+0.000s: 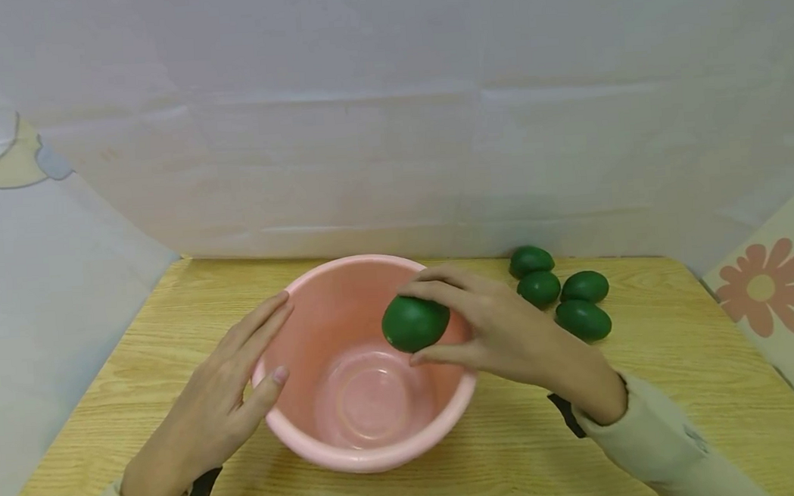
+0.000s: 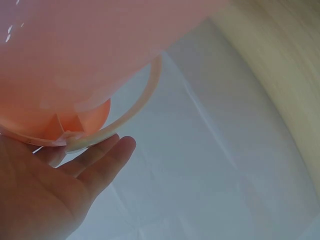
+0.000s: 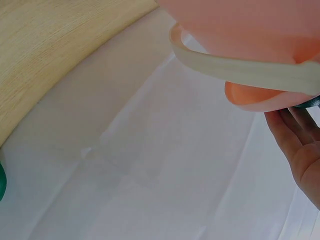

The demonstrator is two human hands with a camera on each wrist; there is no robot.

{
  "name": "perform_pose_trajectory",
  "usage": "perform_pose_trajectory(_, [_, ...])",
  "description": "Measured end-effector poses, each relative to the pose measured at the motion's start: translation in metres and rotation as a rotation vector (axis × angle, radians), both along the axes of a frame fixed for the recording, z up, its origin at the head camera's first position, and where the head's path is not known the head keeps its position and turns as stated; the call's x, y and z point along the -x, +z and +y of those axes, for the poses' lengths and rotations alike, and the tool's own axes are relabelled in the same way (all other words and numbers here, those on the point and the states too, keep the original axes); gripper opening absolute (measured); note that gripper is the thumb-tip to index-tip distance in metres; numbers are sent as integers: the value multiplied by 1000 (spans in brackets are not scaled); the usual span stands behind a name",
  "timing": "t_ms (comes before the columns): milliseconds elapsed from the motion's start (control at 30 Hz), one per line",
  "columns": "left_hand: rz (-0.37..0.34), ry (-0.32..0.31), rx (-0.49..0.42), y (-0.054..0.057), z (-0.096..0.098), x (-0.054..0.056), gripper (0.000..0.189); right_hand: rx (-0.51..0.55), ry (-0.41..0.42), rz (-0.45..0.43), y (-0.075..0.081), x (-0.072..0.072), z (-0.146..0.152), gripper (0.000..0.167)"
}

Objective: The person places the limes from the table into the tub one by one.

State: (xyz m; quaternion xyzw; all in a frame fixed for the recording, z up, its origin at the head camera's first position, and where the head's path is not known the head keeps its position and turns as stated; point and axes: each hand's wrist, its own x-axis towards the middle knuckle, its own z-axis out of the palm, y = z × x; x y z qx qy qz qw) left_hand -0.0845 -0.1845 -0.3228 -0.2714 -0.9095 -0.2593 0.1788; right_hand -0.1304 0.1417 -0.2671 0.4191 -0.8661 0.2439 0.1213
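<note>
A pink plastic bucket (image 1: 365,459) stands upright on the table, its inner floor visible in the head view. My right hand (image 1: 504,331) holds a smooth, dark green avocado (image 1: 410,326) over the right part of the bucket's opening, thumb below and fingers on top. With fingers extended, my left hand (image 1: 218,399) rests at the bucket's left rim. In the left wrist view its fingers (image 2: 107,165) lie by the rim and the pale handle (image 2: 145,95). Most of the held avocado (image 3: 314,102) is hidden behind the rim in the right wrist view.
Several more green avocados (image 1: 584,320) lie grouped on the wooden table (image 1: 531,437), right of the bucket near the back edge. A pale sheet (image 1: 365,166) hangs behind the table. Toward the right side, a printed flower (image 1: 761,288) shows on the covering.
</note>
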Motion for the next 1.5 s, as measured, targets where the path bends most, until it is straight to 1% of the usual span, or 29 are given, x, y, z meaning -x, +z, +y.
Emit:
perform_pose_trajectory(200, [-7, 11, 4, 0, 0, 0, 67, -43, -1, -27, 0, 3, -4, 63])
perform_pose_trajectory(433, [-3, 10, 8, 0, 0, 0, 67, -109, -32, -107, 1, 4, -9, 66])
perform_pose_trajectory(567, [3, 2, 3, 0, 0, 0, 67, -148, -37, -136, 1, 6, -13, 66])
perform_pose_trajectory(767, [3, 3, 6, 0, 0, 0, 67, -182, -18, -152, 1, 11, -18, 62])
perform_pose_trajectory(1100, [-9, 7, 5, 0, -1, 0, 69, -232, -14, -168, 0, 16, -28, 56])
perform_pose_trajectory(1400, [-16, 2, 5, 1, 0, 1, 70, -261, -16, -212, -1, 19, -36, 59])
perform_pose_trajectory(1500, [-17, -1, 5, 1, 0, 1, 69, -266, -13, -208, -2, 19, -38, 59])
